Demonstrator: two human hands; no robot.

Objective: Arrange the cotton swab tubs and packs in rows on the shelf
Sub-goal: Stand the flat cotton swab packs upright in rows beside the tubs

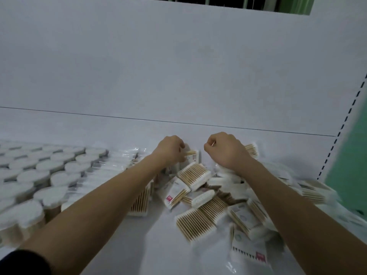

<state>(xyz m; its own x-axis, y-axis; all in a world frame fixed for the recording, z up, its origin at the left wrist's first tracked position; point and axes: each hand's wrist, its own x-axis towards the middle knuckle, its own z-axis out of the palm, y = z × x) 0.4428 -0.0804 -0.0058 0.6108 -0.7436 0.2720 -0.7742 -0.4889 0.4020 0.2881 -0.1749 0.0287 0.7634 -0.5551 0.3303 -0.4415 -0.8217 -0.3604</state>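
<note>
White shelf point(139, 245): left hand point(169, 148) pinches pack point(191, 154); right hand point(224, 149) clenched above pile, nothing visibly held.

Tubs point(49, 171) packed left, loose packs point(198, 195) heaped right, bare shelf point(158, 245) strip btwn forearms

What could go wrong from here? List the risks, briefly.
1. The loose packs lie heaped and overlapping; pulling one from the back could tip others toward the shelf's front edge.
2. The left forearm passes close to the standing packs and the tubs; a sideways move might knock the rows.
3. Both hands, left and right, reach deep, hiding what they grip.
</note>
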